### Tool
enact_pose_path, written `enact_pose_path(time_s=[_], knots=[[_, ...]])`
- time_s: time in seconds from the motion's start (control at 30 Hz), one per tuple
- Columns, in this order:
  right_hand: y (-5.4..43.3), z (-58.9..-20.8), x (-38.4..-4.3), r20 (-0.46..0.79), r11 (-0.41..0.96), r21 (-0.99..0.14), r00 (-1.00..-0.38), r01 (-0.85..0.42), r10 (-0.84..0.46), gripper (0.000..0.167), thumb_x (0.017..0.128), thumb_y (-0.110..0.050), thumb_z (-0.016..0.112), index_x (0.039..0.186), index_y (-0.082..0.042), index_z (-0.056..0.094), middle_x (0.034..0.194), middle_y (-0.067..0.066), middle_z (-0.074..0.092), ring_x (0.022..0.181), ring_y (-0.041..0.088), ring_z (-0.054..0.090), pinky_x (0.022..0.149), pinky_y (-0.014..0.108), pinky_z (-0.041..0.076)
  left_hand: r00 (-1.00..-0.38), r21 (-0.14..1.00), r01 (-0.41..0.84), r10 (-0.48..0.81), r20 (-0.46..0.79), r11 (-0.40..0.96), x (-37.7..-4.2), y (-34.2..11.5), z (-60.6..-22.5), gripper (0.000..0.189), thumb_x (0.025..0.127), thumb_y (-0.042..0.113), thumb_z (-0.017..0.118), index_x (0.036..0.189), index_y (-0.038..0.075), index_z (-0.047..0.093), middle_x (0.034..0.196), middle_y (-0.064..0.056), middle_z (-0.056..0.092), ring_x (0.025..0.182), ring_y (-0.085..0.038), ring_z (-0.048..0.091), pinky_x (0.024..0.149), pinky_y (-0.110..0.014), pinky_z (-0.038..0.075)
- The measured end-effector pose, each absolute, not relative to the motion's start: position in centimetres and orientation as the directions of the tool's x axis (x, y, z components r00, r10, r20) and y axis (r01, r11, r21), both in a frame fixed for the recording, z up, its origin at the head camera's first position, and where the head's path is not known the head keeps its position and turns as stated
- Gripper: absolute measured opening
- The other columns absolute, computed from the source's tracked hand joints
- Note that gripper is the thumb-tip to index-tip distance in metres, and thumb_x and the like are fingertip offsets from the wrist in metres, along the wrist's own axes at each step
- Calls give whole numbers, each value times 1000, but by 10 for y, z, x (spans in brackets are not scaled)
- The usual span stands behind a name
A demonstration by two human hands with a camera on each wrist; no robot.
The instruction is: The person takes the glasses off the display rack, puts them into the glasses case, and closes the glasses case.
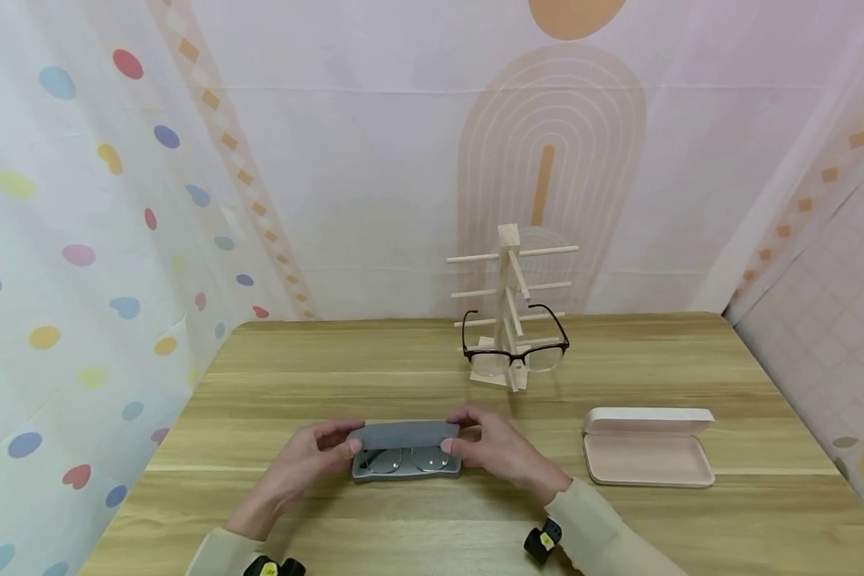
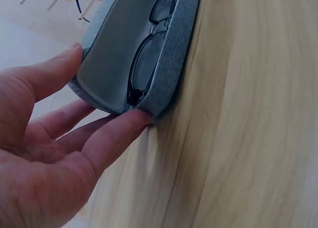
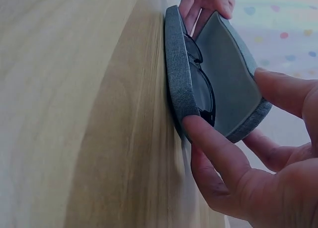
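A grey fabric-covered glasses case (image 1: 406, 434) sits on the table with its lid partly raised. Inside lies a pair of eyeglasses (image 1: 430, 459), its dark frame (image 3: 212, 99) showing in both wrist views. My left hand (image 1: 306, 458) grips the left end of the case, with fingertips (image 2: 74, 53) at the lid and lower corner. At the opposite end my right hand (image 1: 502, 453) holds the case the same way, touching the lid's edge and the base. Part of the glasses is hidden by the lid in the head view.
Behind stands a wooden glasses rack (image 1: 507, 280) with several pegs, carrying black-rimmed glasses (image 1: 516, 357). A pale pink-lined case (image 1: 648, 460) lies open on the right side of the wood-grain table (image 1: 274, 360). Patterned curtains (image 1: 367, 176) surround the table's back and sides.
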State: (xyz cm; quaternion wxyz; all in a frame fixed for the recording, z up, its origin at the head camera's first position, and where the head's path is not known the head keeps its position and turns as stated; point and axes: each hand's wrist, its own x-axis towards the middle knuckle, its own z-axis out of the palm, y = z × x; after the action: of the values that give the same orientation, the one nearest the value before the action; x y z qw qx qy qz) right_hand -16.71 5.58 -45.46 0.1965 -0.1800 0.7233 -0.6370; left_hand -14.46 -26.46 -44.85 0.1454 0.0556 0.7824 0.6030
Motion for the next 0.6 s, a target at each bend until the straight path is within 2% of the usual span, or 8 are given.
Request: enact_pose_path(time_s=[0.2,0.43,0.6], knots=[[57,-456,-167,-55,139,-990,-848,-22,-527,43,94,-4,74,130,9,55,115,18,64,100,24,65,76,27,56,-949,948,-55,279,-148,314,-143,-265,-448,53,98,12,73,141,-13,53,133,-28,60,113,-26,63,87,-23,56],[55,-452,-163,-88,195,-981,-853,-17,-515,43,92,-2,76,129,5,56,107,14,66,91,20,65,68,27,52,-949,936,-29,284,-136,352,-142,-265,-449,52,96,11,75,140,-10,55,138,-29,58,119,-30,62,88,-22,55],[53,-454,-160,-71,257,-964,-867,-67,-493,41,91,-4,78,127,2,59,100,10,64,85,19,59,60,25,47,-945,936,12,309,-104,352,-142,-264,-451,52,96,9,74,140,-12,54,139,-31,57,124,-36,59,88,-22,55]])
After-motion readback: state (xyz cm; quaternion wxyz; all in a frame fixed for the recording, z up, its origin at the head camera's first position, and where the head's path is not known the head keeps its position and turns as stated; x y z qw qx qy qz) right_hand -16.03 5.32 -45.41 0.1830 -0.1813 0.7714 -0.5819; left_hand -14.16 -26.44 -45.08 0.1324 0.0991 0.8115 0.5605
